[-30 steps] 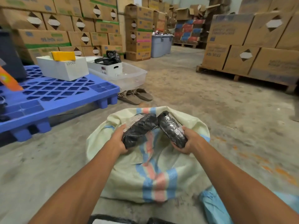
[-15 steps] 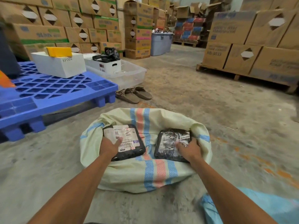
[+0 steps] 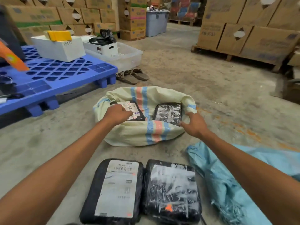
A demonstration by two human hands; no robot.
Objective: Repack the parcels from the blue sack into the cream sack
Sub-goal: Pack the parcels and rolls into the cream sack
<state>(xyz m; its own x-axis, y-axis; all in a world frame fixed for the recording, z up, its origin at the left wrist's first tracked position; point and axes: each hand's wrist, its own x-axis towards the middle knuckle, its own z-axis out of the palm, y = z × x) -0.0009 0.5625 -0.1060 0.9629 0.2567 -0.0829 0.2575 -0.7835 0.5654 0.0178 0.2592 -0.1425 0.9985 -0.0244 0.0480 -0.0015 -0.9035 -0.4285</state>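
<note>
Black parcel [image 3: 137,113] under left hand [image 3: 117,113]; right hand [image 3: 195,125] spread.

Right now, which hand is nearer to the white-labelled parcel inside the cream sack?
Left. The left hand touches the white-labelled parcel; the right hand is across the cream sack, by the tape-wrapped parcel.

Cream sack [image 3: 138,135] with labelled parcel [image 3: 135,111] under left hand [image 3: 116,114] and taped parcel [image 3: 167,112] beside spread right hand [image 3: 194,125]
</note>
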